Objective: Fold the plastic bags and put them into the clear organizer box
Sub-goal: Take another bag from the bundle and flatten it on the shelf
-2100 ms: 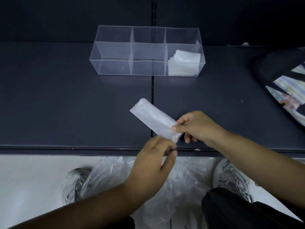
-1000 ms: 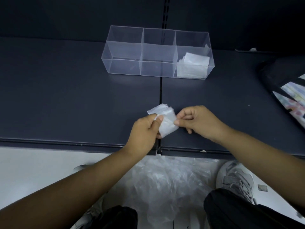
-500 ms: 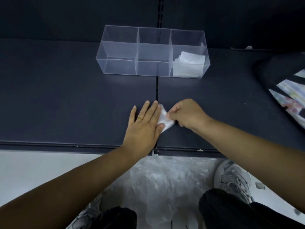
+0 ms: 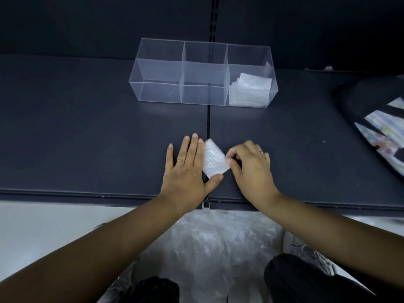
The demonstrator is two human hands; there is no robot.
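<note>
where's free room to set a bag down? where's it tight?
Free: shelf left of the left hand, up to the organizer box; shelf between right hand and dark bag; the box's left and middle compartments. Tight: folded bag between both hands; right compartment's stack.

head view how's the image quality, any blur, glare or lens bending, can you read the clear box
Head view: dim, even light with no hard shadows; the clear organizer box shows only a faint sheen, and its dividers are readable; the folded bag is sharp; the wide-angle lens splays the box walls outward; the loose plastic below is soft.
</note>
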